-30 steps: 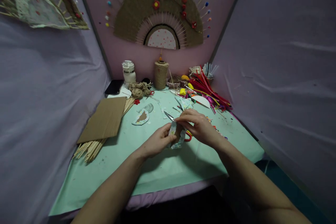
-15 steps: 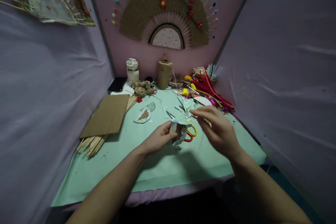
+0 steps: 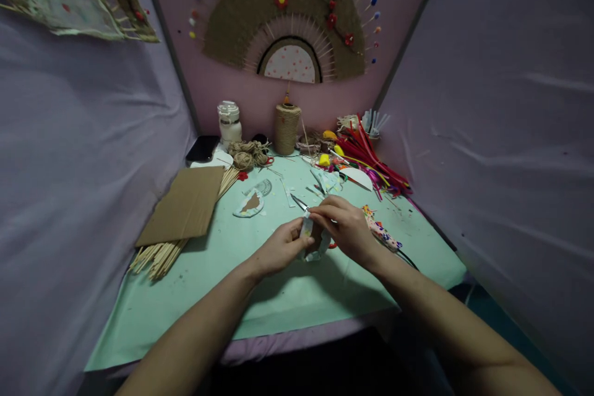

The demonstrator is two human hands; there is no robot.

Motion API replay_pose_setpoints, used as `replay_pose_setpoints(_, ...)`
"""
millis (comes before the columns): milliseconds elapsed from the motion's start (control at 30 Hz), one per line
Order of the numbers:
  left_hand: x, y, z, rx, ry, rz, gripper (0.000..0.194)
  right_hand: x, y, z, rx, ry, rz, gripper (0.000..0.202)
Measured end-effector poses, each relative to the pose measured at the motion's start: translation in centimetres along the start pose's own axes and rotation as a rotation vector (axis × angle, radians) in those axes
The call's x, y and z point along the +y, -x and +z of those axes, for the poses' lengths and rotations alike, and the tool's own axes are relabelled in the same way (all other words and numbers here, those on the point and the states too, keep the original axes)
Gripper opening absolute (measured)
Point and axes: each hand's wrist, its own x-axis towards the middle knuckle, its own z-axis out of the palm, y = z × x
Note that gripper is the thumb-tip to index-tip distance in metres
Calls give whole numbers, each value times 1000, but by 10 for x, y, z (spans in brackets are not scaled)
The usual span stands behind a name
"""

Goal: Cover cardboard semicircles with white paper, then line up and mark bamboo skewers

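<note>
Both hands meet mid-table: the left hand (image 3: 278, 250) pinches a patterned paper piece (image 3: 312, 241) while the right hand (image 3: 346, 226) closes on its top edge, apparently folding, needing steady fingertip pressure.

Scissors (image 3: 301, 204) mostly hidden (handles behind right hand (image 3: 346, 230))

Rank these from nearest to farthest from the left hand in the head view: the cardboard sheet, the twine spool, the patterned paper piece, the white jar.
1. The patterned paper piece, pinched in the left hand itself, with the right hand on it too.
2. The cardboard sheet, to the left on the table.
3. and 4. The twine spool and the white jar, both at the back wall, too close to call.
</note>
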Motion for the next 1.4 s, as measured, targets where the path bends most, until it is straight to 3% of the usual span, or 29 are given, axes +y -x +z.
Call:
replay_pose_setpoints(100, -1, -1, 0, 10, 55, 6, 33, 2, -1, -7, -19, -47, 7, 29)
replay_pose_setpoints(233, -1, -1, -2, 1, 50, 18, 35, 6, -7, -25, -113, -222, 168, 37)
replay_pose_setpoints(367, 0, 0, -3, 21, 31, 6, 39, 10, -5, -20, -162, -304, 302, 29)
replay_pose_setpoints(467, 0, 0, -1, 79, -12, 9, 37, 11, 1, -5, -82, -273, 260, 24)
replay_pose_setpoints(567, -2, -1, 0, 133, -44, 30, 34, 11, 7, 8, 84, -104, 143, 18)
replay_pose_setpoints(667, -4, -3, 0, 161, -24, 14, 36, 12, 8, 6, 152, -58, 111, 24)
replay_pose_setpoints(800, -8, -4, -1, 153, 115, -20, 42, 16, 3, -10, 65, -311, 335, 44)
replay_pose_setpoints(967, -16, -4, -4, 169, 102, -8, 36, 18, 2, -11, -46, -453, 493, 35)
replay_pose_setpoints(1100, -14, -3, -6, 180, -60, 27, 31, 17, 6, -2, -34, -430, 455, 29)
replay_pose_setpoints(1300, -7, -3, -1, 242, -224, 67, 26, 14, 15, 6, 139, -91, 189, 25)
replay_pose_setpoints(1400, -9, -4, -1, 234, -182, 46, 29, 15, 13, -1, 78, -188, 284, 34)
